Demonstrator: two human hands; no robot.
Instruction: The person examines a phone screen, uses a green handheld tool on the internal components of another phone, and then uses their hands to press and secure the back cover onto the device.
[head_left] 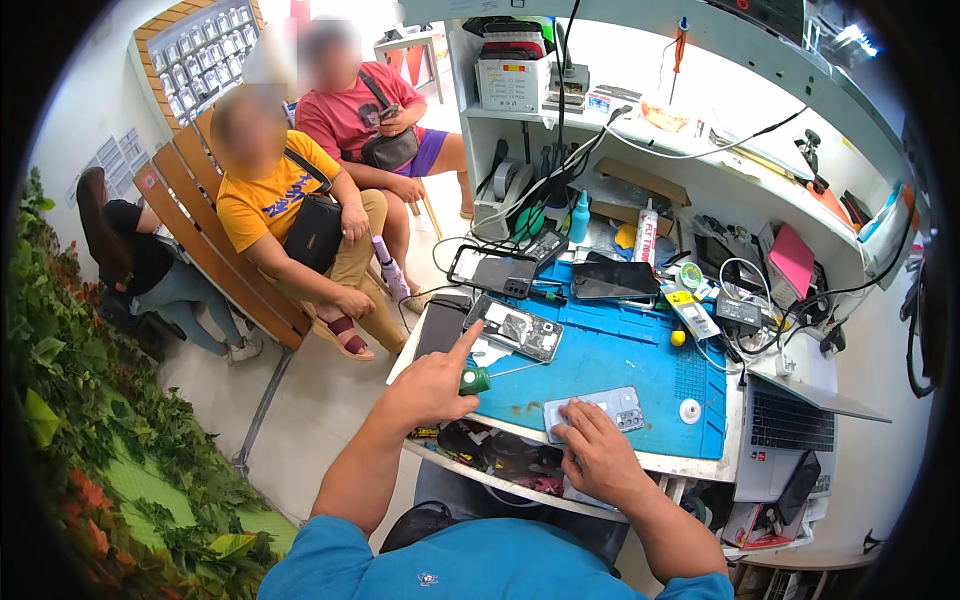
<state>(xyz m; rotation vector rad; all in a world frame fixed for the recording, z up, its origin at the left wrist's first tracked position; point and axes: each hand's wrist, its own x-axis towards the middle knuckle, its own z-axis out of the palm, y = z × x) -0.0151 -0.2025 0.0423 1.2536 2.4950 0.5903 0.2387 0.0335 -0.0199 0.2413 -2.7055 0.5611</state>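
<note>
My left hand is closed round the green handle of a screwdriver, its thin shaft pointing right over the blue mat. The index finger stretches out to the edge of an opened phone whose insides show. My right hand lies with its fingers flat on a grey phone back cover near the front of the blue repair mat. A dark phone or panel is left of the opened phone. Behind it rests a phone frame, and a dark phone sits further right.
A laptop stands at the right, beside tangled cables and chargers. A white glue tube and a blue bottle stand behind the mat. An open drawer full of parts lies under the table's front. Two people sit beyond the table's left side.
</note>
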